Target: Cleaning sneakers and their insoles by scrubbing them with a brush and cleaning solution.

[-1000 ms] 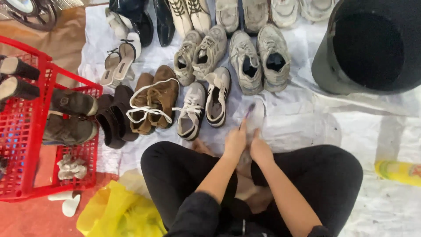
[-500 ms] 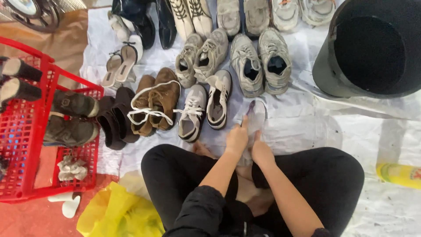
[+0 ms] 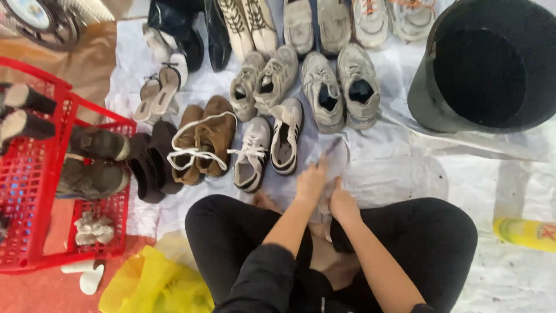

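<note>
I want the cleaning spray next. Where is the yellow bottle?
In the head view, the yellow bottle lies on its side on the white sheet at the far right edge, beside the person's right knee and below the black bucket.

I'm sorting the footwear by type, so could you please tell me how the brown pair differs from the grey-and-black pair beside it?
The brown pair is tan suede with loose white laces draped across both shoes; the grey-and-black pair is pale with dark trim, laces on one shoe only. Both lie side by side on the white sheet.

Pale shoe (image 3: pixel 333 165) lies blurred on white sheet.
</note>
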